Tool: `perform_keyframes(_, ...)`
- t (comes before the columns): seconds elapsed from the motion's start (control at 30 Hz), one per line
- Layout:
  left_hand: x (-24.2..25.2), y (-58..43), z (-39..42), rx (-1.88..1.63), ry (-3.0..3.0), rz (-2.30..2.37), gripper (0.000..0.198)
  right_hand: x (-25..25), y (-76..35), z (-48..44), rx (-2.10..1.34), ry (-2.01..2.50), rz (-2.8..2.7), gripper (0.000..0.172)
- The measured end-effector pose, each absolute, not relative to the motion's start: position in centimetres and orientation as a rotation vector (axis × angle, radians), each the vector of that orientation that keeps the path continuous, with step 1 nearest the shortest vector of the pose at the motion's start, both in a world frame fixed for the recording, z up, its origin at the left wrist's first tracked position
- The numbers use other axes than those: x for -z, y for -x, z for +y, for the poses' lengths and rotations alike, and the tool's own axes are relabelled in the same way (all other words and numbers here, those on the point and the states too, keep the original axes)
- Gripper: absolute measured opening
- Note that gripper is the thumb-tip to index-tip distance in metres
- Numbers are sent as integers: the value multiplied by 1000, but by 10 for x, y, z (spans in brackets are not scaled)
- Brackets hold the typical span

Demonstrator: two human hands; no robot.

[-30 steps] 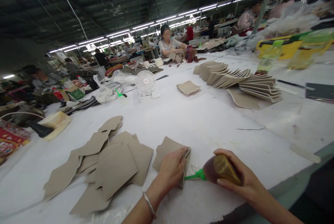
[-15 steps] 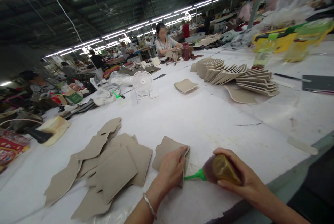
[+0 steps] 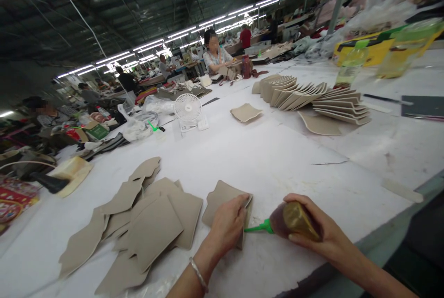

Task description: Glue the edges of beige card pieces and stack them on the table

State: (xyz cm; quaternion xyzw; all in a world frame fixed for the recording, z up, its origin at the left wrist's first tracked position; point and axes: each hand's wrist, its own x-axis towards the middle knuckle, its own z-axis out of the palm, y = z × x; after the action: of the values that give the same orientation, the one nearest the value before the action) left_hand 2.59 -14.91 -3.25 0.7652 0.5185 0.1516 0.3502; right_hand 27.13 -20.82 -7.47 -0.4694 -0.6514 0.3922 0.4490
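My left hand (image 3: pixel 227 221) holds a folded taupe leather-like piece (image 3: pixel 222 192) against the white table, fingers curled over its right edge. Part of that piece is hidden under the hand. In my right hand (image 3: pixel 312 228) is a squeeze bottle (image 3: pixel 291 221) of amber-brown liquid, tilted nearly on its side. Its green nozzle (image 3: pixel 258 227) points left, with the tip at the piece's right edge; whether it touches I cannot tell. To the left of my left hand lies a loose pile of similar taupe pieces (image 3: pixel 156 228).
Farther back on the white table (image 3: pixel 194 154) are a fanned row of taupe pieces (image 3: pixel 298 94), a single piece (image 3: pixel 245 113) and a small white fan (image 3: pixel 188 109). Bottles (image 3: pixel 351 64) stand at the back right. A co-worker (image 3: pixel 217 55) sits across the table.
The bottle's nozzle tip has slid slightly away from me along the piece's edge. My left hand and the piece stay in place.
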Motion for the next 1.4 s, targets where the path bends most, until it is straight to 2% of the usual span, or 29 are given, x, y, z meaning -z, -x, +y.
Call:
perform_keyframes(0.13, 33, -25, -148, -395, -1969, 1321, 49, 75, -276, -202, -817, 1234, -1554, 50)
perform_keyframes(0.3, 31, -25, -146, -418, -1925, 1272, 49, 72, -275, -204, -1009, 1154, -1593, 54)
perform_keyframes(0.5, 30, -25, -145, -408, -1911, 1280, 49, 68, -286, -189, -849, 1229, -1498, 51)
perform_keyframes(0.67, 32, -25, -144, -412, -1912, 1292, 47, 72, -287, -191, -944, 1166, -1576, 54)
perform_keyframes(0.83, 35, -25, -144, -398, -1932, 1290, 48, 72, -289, -192, -874, 1216, -1513, 53)
perform_keyframes(1.0, 33, -23, -145, -402, -1927, 1297, 48, 71, -285, -197, -1013, 1153, -1557, 55)
perform_keyframes(1.17, 32, -25, -145, -416, -1913, 1282, 48, 71, -285, -192, -904, 1208, -1442, 53)
perform_keyframes(1.3, 29, -26, -147, -416, -1865, 1303, 47, 72, -282, -195, -1135, 1102, -1431, 58)
perform_keyframes(1.4, 22, -17, -146, -482, -1847, 1364, 40, 71, -283, -196, -1318, 1023, -1137, 57)
